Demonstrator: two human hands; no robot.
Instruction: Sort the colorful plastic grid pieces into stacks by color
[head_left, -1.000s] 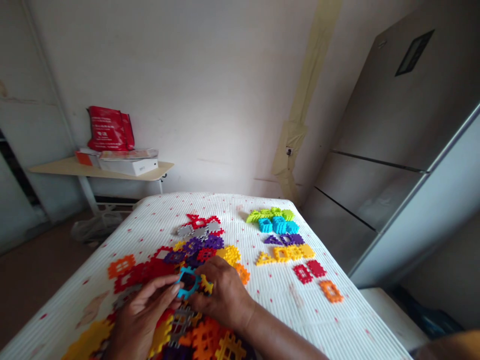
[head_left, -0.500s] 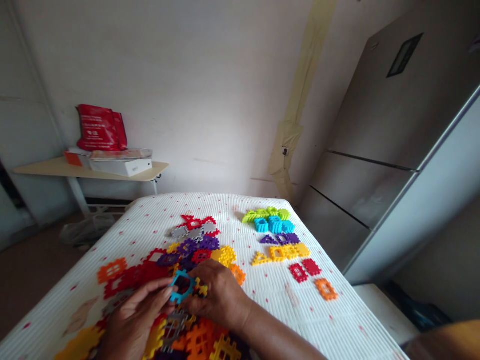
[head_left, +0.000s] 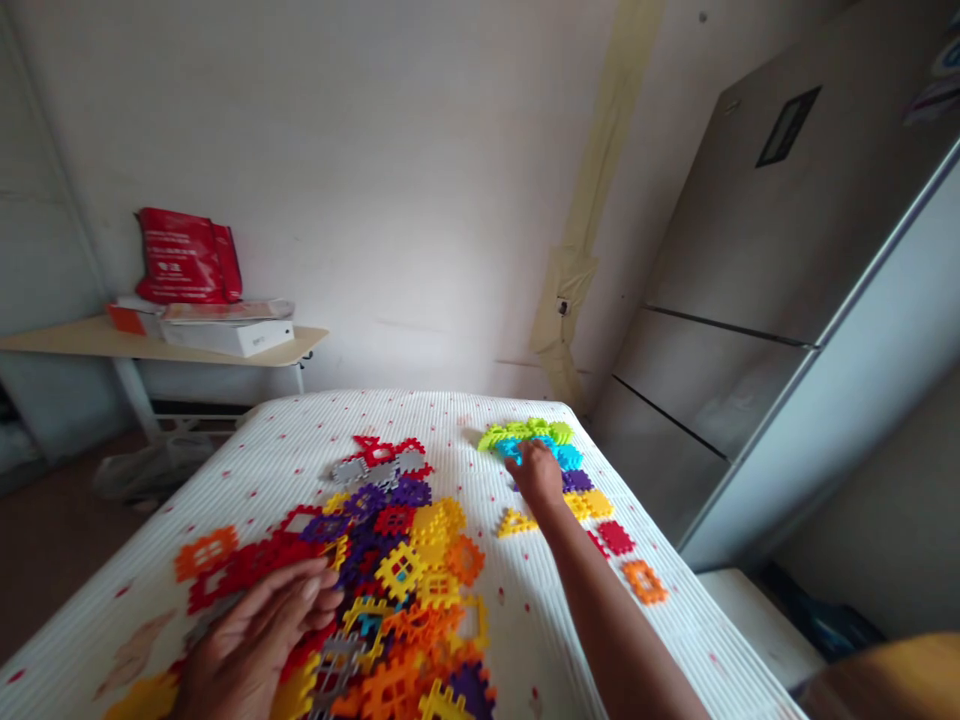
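My right hand (head_left: 536, 475) reaches over the light blue interlocking plastic tiles (head_left: 568, 457) at the far right of the bed-like surface. Its fingers are closed at a blue tile there, and the hand hides most of that piece. My left hand (head_left: 259, 625) hovers at the left of a mixed heap of tiles, fingers loosely apart, with nothing visible in it. In the heap lie red tiles (head_left: 262, 560), purple tiles (head_left: 367, 500), yellow tiles (head_left: 400, 570), orange tiles (head_left: 424, 625) and a grey window tile (head_left: 335, 668).
Sorted tiles line the right side: green ones (head_left: 529, 432), purple (head_left: 577, 481), yellow (head_left: 598, 503), red (head_left: 616, 537) and orange (head_left: 645, 581). A white dotted cover (head_left: 525, 640) lies beneath. A fridge (head_left: 720, 260) stands right; a side table (head_left: 67, 338) with a red bag (head_left: 187, 255) stands left.
My right hand has moved from the heap, where both hands held a blue tile, forward and right to the blue group. My left hand has let go and stays by the heap.
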